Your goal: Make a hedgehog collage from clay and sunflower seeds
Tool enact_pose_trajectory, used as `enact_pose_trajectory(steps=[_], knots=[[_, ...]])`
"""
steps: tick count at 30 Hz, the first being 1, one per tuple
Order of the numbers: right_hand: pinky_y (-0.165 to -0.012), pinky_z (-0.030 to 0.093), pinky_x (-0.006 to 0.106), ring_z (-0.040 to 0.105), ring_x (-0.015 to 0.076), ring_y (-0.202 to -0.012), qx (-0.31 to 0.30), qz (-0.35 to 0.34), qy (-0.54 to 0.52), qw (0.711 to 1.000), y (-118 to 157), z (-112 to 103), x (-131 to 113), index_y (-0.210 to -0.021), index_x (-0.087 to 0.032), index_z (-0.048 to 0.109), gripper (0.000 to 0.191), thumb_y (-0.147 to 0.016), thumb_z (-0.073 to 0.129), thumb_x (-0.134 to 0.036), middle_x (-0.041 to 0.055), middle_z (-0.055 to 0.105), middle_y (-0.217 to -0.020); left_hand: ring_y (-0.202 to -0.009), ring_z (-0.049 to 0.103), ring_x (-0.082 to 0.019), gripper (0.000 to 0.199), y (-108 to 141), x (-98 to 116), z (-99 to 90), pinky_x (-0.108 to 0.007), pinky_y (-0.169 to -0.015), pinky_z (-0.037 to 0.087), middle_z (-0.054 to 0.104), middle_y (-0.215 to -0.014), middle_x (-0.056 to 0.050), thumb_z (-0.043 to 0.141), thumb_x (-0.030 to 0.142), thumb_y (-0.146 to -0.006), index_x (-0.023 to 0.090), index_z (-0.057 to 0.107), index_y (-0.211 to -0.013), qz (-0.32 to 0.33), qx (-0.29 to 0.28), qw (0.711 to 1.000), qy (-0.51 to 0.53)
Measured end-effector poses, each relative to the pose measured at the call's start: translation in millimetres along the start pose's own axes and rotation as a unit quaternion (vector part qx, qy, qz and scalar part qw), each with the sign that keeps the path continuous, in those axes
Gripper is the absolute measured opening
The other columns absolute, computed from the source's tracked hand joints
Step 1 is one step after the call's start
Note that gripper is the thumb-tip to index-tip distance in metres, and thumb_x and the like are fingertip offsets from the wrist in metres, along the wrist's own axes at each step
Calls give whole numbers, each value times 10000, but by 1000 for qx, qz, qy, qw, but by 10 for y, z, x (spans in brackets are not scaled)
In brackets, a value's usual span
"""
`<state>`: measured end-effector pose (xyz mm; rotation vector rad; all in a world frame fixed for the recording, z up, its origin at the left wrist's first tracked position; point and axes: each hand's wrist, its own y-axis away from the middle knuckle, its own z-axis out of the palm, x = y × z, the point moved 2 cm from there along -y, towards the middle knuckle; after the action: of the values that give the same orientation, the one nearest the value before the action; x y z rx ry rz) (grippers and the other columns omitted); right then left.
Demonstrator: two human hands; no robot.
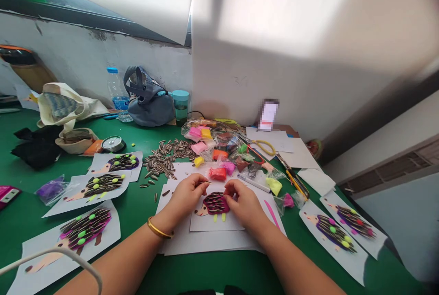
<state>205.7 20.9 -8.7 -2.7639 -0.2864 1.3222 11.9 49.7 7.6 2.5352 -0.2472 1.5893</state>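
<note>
In the middle lies a hedgehog picture point(216, 204) on white paper, with a purple clay body, striped sunflower seeds stuck in rows and yellow-green clay legs. My left hand point(188, 194), with a gold bangle at the wrist, is at its upper left. Its thumb and forefinger pinch a small dark sliver that looks like a sunflower seed point(208, 182). My right hand point(243, 201) is at the hedgehog's right edge with bent fingers, thumb and forefinger close together; whatever is between them is hidden. Beyond my left hand spreads a pile of sunflower seeds point(164, 158).
Bagged coloured clay point(217, 174), scissors point(264, 146) and a cutter knife point(293, 176) lie behind the hands. Finished hedgehog pictures point(104, 185) flank both sides. A white cable point(68, 251) crosses the lower left. A phone point(268, 115) stands against the wall.
</note>
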Motion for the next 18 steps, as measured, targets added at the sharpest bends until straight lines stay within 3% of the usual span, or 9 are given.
enact_pose_trajectory(steps=[18], knots=[[-665, 340, 256, 553, 170, -759, -25, -103, 199, 974, -19, 44, -112, -858, -205, 598, 158, -849, 535, -61, 15, 648, -793, -698, 609, -187, 168, -11, -49, 13, -299, -678, 446, 671, -707, -1, 527, 344, -834, 202, 616, -835, 18, -5, 1000, -3]])
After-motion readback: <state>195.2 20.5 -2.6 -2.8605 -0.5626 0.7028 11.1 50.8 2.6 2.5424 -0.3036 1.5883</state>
